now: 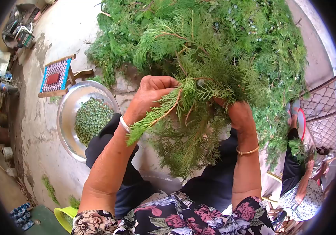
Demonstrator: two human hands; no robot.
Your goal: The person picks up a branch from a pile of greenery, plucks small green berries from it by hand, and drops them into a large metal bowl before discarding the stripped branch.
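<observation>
A leafy evergreen branch (pixel 203 129), arborvitae-like with flat green sprays, hangs between my two hands above my knees. My left hand (pixel 150 96) is closed, its thumb and fingers pinching at a twig on the branch's left side. On the other side my right hand (pixel 240 113) is closed round the branch, with its fingertips mostly hidden in the foliage. One small greyish cone (pixel 201 82) shows among the twigs between the hands. Beside my left knee stands a wide metal basin (pixel 67 113) holding many small round green cones (pixel 91 120).
A large heap of cut branches (pixel 269 58) lies ahead. A low woven stool (pixel 56 74) with a red object on it stands behind the basin. Near my left elbow is a yellow-green container (pixel 64 219). Another person (pixel 303 196) sits at right, by a metal lattice (pixel 322 105).
</observation>
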